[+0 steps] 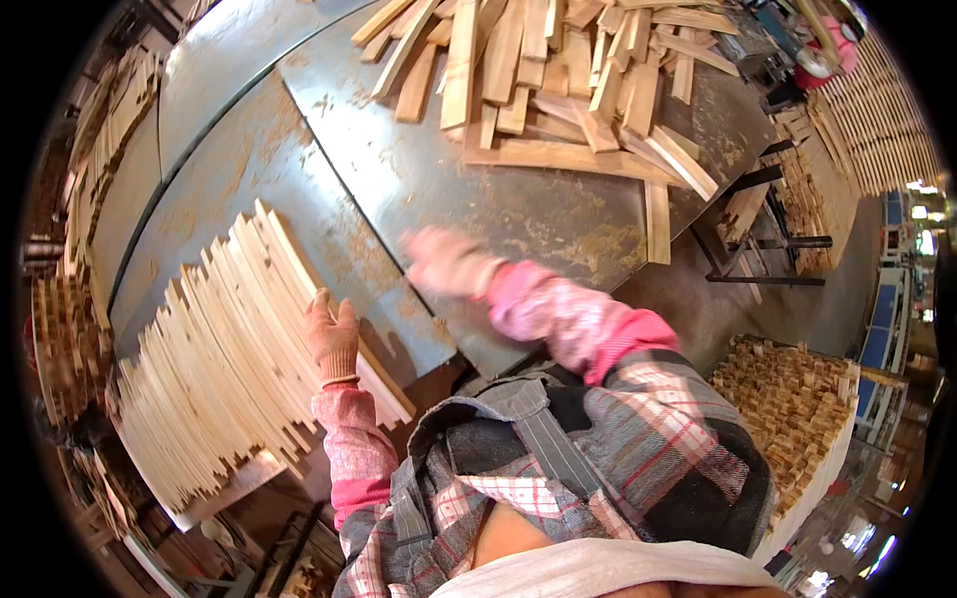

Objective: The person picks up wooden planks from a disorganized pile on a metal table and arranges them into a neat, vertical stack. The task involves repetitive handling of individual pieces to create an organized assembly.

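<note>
My left hand [334, 336], in a knitted orange-pink glove, rests against the right end of a row of pale wooden strips [214, 344]. Its thumb and fingers are apart, touching the outermost strip. The strips stand side by side, close together, with uneven ends, along the near left of the metal table. My right hand [451, 263], also gloved, is smeared by motion above the bare metal, right of the strips. Its finger shape is blurred, and nothing can be made out in it. Beyond it lies a loose heap of wooden strips [543, 75].
The grey metal tabletop [349, 130] has sawdust patches and dark seams. One strip [657, 221] juts over its right edge. A dark metal frame [763, 239] stands to the right. Below right is a large stack of wood pieces [788, 409]; more stacked wood [70, 344] is at far left.
</note>
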Tool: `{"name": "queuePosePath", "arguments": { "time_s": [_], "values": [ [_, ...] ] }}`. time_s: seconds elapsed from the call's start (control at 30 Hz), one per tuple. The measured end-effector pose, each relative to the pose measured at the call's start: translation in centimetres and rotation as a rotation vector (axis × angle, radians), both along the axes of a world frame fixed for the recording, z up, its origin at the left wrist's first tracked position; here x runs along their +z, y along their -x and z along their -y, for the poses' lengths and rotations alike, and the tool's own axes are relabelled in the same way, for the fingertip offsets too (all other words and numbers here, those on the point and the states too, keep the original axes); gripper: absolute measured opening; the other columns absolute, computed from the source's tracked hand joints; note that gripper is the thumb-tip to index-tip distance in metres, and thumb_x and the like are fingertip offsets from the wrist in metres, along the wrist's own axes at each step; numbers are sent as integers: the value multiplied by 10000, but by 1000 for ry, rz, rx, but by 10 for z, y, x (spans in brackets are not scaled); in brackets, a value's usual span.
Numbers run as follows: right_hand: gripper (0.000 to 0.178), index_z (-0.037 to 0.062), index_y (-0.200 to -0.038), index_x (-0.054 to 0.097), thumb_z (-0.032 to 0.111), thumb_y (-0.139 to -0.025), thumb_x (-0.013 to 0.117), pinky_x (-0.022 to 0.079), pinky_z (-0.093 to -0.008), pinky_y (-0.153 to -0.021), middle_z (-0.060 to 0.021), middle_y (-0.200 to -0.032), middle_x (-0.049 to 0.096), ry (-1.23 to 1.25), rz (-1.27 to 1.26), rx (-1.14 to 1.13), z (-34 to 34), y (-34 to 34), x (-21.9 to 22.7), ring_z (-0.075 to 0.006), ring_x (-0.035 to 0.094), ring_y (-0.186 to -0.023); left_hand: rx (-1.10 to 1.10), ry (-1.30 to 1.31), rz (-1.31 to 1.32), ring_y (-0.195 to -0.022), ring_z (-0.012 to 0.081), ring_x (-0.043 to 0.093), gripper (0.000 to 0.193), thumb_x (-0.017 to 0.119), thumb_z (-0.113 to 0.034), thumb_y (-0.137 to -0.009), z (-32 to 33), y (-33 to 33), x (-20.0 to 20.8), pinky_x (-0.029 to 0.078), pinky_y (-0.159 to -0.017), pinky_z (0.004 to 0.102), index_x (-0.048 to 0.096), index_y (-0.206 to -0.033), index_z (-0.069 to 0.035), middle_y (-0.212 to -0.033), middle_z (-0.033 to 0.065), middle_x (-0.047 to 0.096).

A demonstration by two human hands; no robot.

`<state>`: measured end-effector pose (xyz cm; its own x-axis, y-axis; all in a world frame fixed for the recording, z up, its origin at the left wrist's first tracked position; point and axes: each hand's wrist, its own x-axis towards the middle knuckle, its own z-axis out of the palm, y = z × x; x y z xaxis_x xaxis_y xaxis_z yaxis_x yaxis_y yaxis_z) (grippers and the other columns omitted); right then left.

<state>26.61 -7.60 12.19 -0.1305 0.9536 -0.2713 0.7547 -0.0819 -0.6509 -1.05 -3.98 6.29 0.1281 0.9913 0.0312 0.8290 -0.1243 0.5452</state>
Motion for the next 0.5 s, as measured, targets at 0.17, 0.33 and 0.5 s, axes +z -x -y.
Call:
{"name": "queuePosePath", "arguments": {
  "time_s": [0.17,0.33,0.5],
  "values": [
    [228,25,-843,614,241,-879,679,510,-452,-641,-118,-708,624,-427,347,-879,34,-251,51,-270,606,-668,-87,-58,267,-1235,357,609,520,740,-298,-903,-72,-98,37,470,-1061,386,634,-1313,4,-1301,219,645],
    [742,-66,-1378,557,480,-891,674,452,-445,-1091,-297,-1401,574,-113,302,-1126,44,-463,-8,-415,552,-1319,-162,243,387,-1196,297,637,611,643,-450,-955,-166,-249,46,465,-1047,370,614,-1339,25,-1245,234,683],
    [707,-120,-1181,675,499,-844,728,483,-439,-1000,-307,-1183,695,69,-71,-1126,-11,-493,-38,-417,655,-1172,-164,461,314,-1105,355,671,622,648,-509,-923,-197,-355,-9,508,-960,413,635,-1263,12,-1158,260,698]
  ]
}}
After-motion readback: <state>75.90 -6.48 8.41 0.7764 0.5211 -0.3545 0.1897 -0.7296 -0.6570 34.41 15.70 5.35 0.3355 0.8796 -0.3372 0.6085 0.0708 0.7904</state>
